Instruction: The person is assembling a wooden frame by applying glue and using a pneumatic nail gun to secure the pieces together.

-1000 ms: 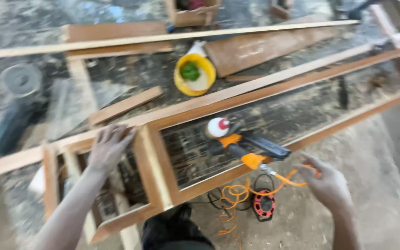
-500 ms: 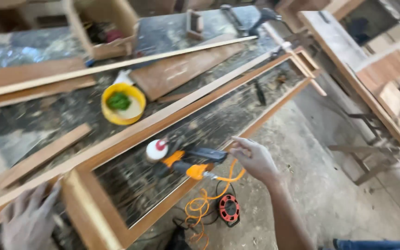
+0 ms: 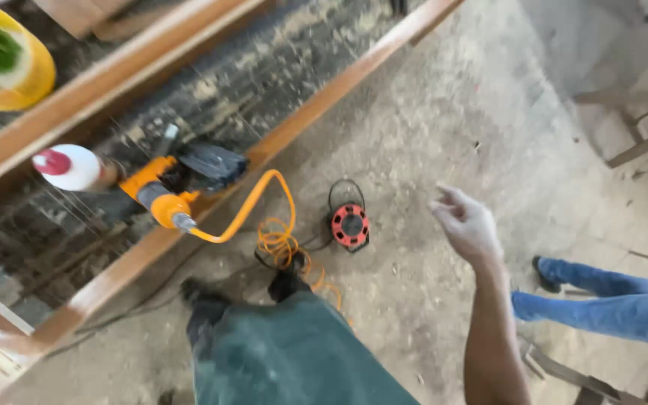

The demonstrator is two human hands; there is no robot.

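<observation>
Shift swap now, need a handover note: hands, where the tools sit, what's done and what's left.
Right hand: empty, fingers loosely open, raised over the dusty floor. Left hand: out of view.
Orange air tool lies on the bench inside the long wooden frame, its coiled orange hose dropping to the floor beside a small red cable reel.
White bottle with red cap lies beside the tool; yellow bowl sits behind the frame.
Done: tool is set down. Left: cannot tell from this view.
</observation>
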